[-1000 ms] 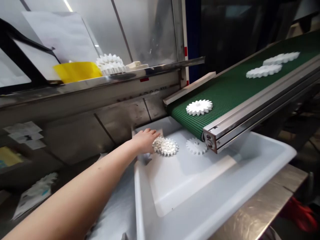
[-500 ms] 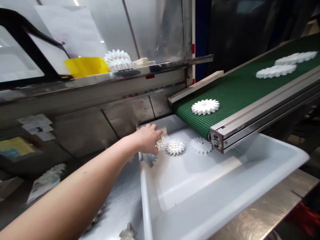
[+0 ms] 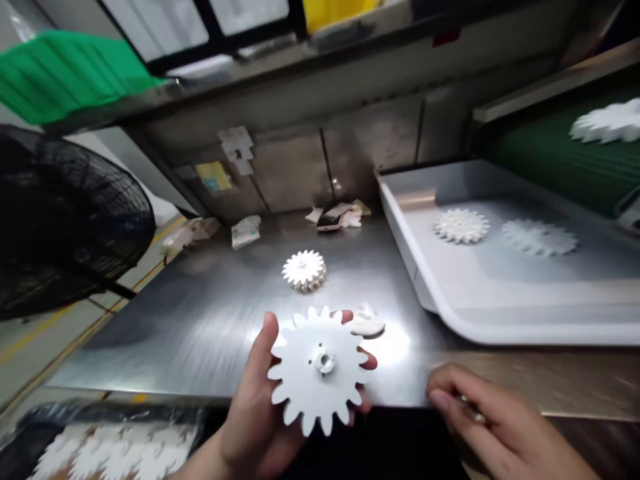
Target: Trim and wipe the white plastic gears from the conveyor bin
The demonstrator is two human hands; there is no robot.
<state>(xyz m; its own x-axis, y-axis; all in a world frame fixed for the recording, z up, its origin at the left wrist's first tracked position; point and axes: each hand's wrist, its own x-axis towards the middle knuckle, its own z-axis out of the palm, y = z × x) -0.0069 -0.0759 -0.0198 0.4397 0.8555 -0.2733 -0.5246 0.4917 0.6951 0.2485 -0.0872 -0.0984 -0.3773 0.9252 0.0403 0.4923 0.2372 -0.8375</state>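
My left hand (image 3: 256, 408) holds a white plastic gear (image 3: 320, 383) up over the front edge of the metal table, thumb at its left side and fingertips showing behind its right teeth. The gear's face, with a small central hub, is turned towards me. To the right, my right hand (image 3: 493, 417) is closed around a small metallic object (image 3: 473, 409), mostly hidden by the fingers. Behind the held gear, a small stack of white gears (image 3: 304, 268) lies on the table. A small whitish piece (image 3: 367, 321) rests just behind the left fingertips.
A grey-white tray (image 3: 430, 293) at right contains two gears (image 3: 461, 225). Another gear (image 3: 607, 121) is on the green conveyor belt (image 3: 530, 143). A black fan (image 3: 75, 220) stands left. Several gears (image 3: 115, 450) fill a lined container at lower left.
My left hand has left the tray and come back to the table front, now with a gear in it. My view has swung left and down, bringing my right hand into sight.
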